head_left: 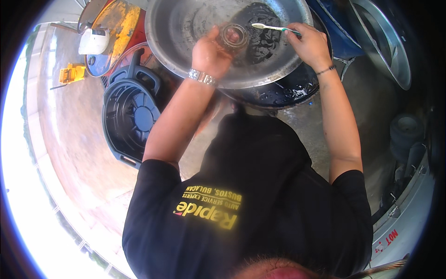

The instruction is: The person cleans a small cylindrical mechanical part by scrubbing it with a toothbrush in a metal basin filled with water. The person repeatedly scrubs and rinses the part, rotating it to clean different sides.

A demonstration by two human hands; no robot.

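Note:
A ring-shaped metal bearing (235,45) sits in my left hand (210,53), with fingertips showing through its centre hole. The fingers are wrapped under and around it, partly hidden by the ring. To the right, my right hand (310,46) pinches a toothbrush (273,28) by its green and white handle. The bristle head points left towards the bearing, a short gap apart from it. Both hands are over a wide metal basin (174,44), where dark, wet liquid (267,44) lies on the bottom.
Under the basin stands a dark drum (283,93) with a wet top. A black drain pan (132,116) is at left, near a yellow and orange drum (121,23) carrying a white container (94,42). Another metal basin (403,60) leans at far right, above stacked dark cylindrical parts (406,132).

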